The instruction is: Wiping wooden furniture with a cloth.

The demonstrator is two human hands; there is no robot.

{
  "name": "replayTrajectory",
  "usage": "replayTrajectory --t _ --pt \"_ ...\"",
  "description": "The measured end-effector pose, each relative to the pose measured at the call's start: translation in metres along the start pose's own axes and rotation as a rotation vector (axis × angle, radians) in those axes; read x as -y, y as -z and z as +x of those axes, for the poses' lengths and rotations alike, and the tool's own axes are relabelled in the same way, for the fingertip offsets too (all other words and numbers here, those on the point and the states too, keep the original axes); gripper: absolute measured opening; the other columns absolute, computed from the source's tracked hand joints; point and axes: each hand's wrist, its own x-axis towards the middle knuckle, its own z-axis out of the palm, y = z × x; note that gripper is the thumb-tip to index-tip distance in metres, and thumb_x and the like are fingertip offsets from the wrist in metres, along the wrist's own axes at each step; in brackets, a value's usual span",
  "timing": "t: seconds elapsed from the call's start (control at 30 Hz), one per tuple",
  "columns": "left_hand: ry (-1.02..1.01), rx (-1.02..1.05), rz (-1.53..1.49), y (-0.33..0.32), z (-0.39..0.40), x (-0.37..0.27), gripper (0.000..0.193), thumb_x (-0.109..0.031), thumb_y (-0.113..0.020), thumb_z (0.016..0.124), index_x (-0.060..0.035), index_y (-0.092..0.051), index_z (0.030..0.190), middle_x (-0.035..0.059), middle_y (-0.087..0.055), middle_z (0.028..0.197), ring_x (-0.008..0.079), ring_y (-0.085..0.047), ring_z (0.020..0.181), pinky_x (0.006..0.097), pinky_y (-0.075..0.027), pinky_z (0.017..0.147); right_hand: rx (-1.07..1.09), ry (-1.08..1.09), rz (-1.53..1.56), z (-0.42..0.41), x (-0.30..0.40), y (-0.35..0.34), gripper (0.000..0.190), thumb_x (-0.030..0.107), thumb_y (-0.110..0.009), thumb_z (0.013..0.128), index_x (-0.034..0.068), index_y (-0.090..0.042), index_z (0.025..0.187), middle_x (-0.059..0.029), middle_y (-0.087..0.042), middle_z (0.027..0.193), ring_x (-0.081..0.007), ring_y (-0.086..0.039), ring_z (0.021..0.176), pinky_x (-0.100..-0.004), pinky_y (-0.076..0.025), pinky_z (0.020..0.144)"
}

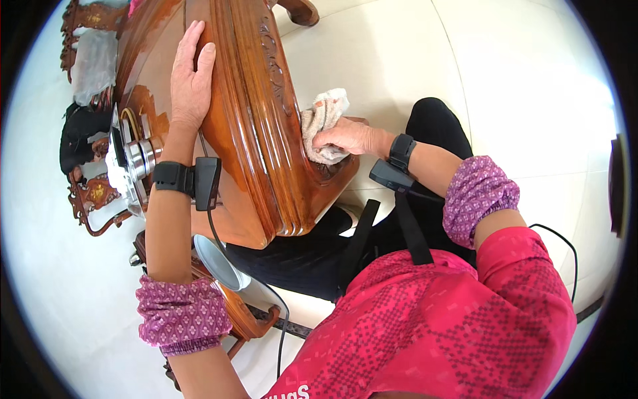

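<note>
My left hand lies flat on the top of a polished wooden table, near its moulded edge, with the thumb apart from the fingers and nothing held. My right hand grips a bunched beige cloth with reddish spots. The cloth touches the carved side of the table near its corner, above a curved wooden foot. My fingertips are partly hidden in the folds of the cloth.
Beyond my left forearm stand shiny metal vessels. A clear plastic bag rests near carved wooden furniture at the upper left. Below the table corner is a light grey bin. A dark cable hangs from my left wrist device.
</note>
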Motion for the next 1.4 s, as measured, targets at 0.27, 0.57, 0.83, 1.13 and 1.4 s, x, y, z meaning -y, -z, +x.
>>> replayTrajectory --t 0.27,0.57,0.83,1.13,1.4 --pt "-0.358 0.054 0.605 0.016 0.021 0.002 0.044 -0.009 -0.062 0.086 -0.0119 -0.059 0.129 0.0087 -0.052 0.14 0.0258 -0.046 0.132 0.0346 -0.034 0.111 -0.155 0.005 -0.427 0.047 0.018 0.026 0.036 0.028 -0.072 0.076 -0.003 -0.07 0.093 -0.0099 -0.07 0.083 -0.0149 -0.065 0.072 -0.0296 -0.054 0.068" --pt "-0.301 0.578 -0.05 -0.032 0.011 -0.057 0.065 -0.025 -0.075 0.073 -0.0111 -0.052 0.133 0.0096 -0.048 0.14 0.0273 -0.035 0.138 0.0434 -0.022 0.117 0.302 0.644 0.413 -0.039 0.204 -0.024 0.024 0.015 -0.059 0.092 0.0 -0.064 0.111 -0.008 -0.069 0.104 -0.0176 -0.066 0.094 -0.032 -0.053 0.087" --pt "0.116 -0.037 -0.355 0.057 0.008 -0.04 0.018 -0.008 -0.07 0.085 -0.0057 -0.062 0.101 -0.0013 -0.064 0.089 0.0072 -0.058 0.082 0.0258 -0.051 0.07 0.116 0.776 0.157 -0.077 0.204 -0.014 0.038 0.023 -0.059 0.094 0.006 -0.056 0.128 -0.015 -0.058 0.123 -0.0268 -0.059 0.107 -0.0343 -0.042 0.102" --pt "-0.121 -0.256 0.863 0.148 -0.077 -0.07 0.025 -0.004 -0.076 0.068 -0.0141 -0.059 0.083 -0.0007 -0.062 0.078 0.0209 -0.059 0.074 0.0342 -0.048 0.066 -0.221 -0.122 -0.524 -0.042 0.083 0.056 0.046 0.041 -0.063 0.09 0.0 -0.065 0.111 -0.0129 -0.07 0.096 -0.0187 -0.069 0.073 -0.0319 -0.057 0.065" --pt "-0.003 0.032 0.452 0.058 -0.112 -0.027 0.067 0.003 -0.069 0.069 -0.0105 -0.054 0.132 0.0132 -0.053 0.137 0.0323 -0.051 0.125 0.041 -0.042 0.105 0.081 -0.286 -0.776 0.02 -0.001 -0.008 0.044 0.044 -0.057 0.093 0.0 -0.066 0.095 -0.007 -0.067 0.073 -0.0135 -0.065 0.058 -0.0287 -0.056 0.056"
